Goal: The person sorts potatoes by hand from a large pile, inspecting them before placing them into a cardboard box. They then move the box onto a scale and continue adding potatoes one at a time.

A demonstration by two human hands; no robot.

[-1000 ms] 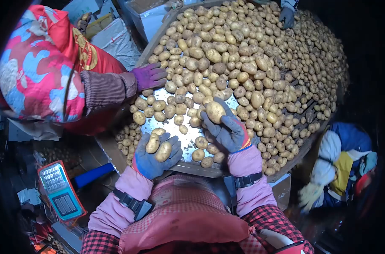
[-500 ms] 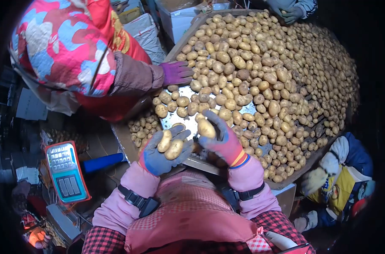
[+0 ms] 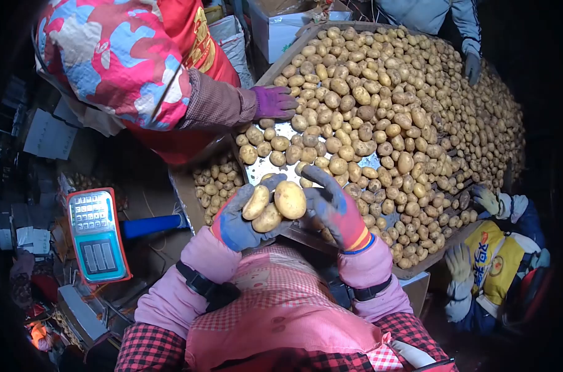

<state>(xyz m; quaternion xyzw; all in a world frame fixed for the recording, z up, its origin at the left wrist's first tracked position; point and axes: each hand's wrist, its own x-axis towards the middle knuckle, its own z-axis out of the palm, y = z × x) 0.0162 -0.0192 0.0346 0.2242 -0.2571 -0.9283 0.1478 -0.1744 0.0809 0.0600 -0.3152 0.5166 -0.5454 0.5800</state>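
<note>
Three potatoes (image 3: 274, 206) sit in the left hand (image 3: 244, 220), just in front of the person's chest and above the near edge of the desk (image 3: 281, 133). The palm faces up and the fingers (image 3: 270, 181) curl like a bowl, so the potatoes cannot roll off. The right hand (image 3: 337, 211) is close beside it, touching the biggest potato (image 3: 290, 199) on its side. Its fingers (image 3: 321, 180) are spread wide, and it looks like they only steady the potato, though the view is too dim to be sure.

Both hands wear blue and grey gloves, good for rough, dusty skins.

Behind the hands, the desk is heaped with a big pile of potatoes (image 3: 380, 105). A bare shiny patch shows near the front.

A co-worker's purple glove (image 3: 274, 102) rests on the left edge of the pile. Another person's grey glove (image 3: 471, 67) hangs at the far side. A weighing scale (image 3: 97, 235) stands low on the left.
</note>
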